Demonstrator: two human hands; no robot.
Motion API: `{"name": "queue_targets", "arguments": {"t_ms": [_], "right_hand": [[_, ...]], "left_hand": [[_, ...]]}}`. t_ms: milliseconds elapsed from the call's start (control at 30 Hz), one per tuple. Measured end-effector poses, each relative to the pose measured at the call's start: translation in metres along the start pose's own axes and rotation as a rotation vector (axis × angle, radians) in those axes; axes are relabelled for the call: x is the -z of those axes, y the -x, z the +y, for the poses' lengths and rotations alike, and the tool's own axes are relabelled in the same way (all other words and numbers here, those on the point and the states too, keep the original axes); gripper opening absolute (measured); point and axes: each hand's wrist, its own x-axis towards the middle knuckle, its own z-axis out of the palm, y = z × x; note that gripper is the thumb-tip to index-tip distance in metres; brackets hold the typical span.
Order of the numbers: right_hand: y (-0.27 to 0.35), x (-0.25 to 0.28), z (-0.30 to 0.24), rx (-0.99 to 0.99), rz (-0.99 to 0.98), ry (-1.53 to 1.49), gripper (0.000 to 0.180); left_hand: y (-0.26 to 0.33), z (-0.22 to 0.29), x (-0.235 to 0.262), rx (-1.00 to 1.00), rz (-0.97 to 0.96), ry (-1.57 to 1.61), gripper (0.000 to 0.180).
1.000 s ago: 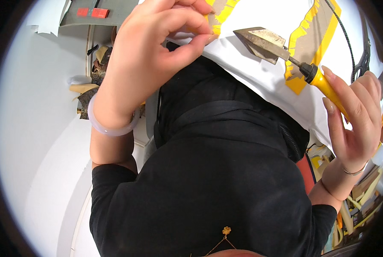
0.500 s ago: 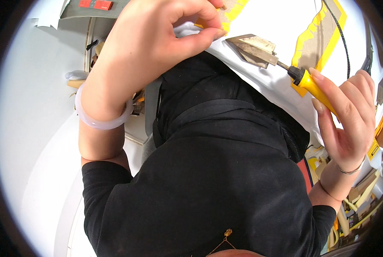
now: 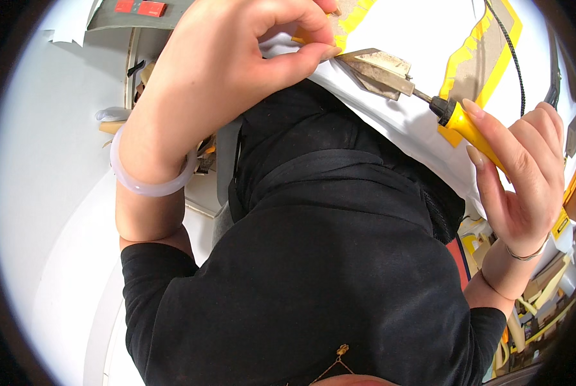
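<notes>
My right hand [image 3: 523,170] grips the yellow handle of a small hand iron [image 3: 381,72] with a black collar and a worn, wedge-shaped metal head. The pointed tip of that head lies close beside the thumb of my left hand [image 3: 236,58]. Over the white sheet's near edge, the left thumb and forefinger curl toward each other; what they pinch, if anything, is hidden. Under and beyond those fingers shows a tan panel [image 3: 341,40] with notched yellow edging. A similar tan panel [image 3: 471,83], yellow along its borders, lies behind the iron's handle.
A white surface [image 3: 410,32] spreads beneath the panels. One black braided cord [image 3: 514,61] runs down past the right-hand panel. Red blocks [image 3: 140,8] sit on a grey surface at the far left. Cut scraps [image 3: 548,289] are heaped at the lower right.
The iron has shifted slightly left, bringing its tip nearer the left thumb. Both hands keep almost the same pose.
</notes>
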Motion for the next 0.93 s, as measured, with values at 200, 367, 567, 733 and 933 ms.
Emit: {"name": "queue_targets", "arguments": {"t_ms": [200,367,567,733,933], "right_hand": [[-0.002,-0.003,0.001,0.003,0.009,0.010,0.052],[-0.005,-0.002,0.000,0.016,0.011,0.038,0.053],[-0.010,-0.003,-0.001,0.030,0.013,0.074,0.055],[-0.016,-0.001,-0.001,0.032,0.036,0.118,0.054],[-0.012,0.009,0.001,-0.040,0.108,0.155,0.049]], "left_hand": [[-0.001,0.000,-0.001,0.021,0.005,0.016,0.013],[-0.001,-0.001,0.000,-0.007,0.006,0.024,0.012],[0.007,0.006,-0.006,0.080,0.210,0.178,0.010],[0.028,-0.014,-0.008,-0.155,0.353,-0.291,0.021],[0.046,-0.011,-0.023,-0.118,0.088,-0.499,0.081]]}}
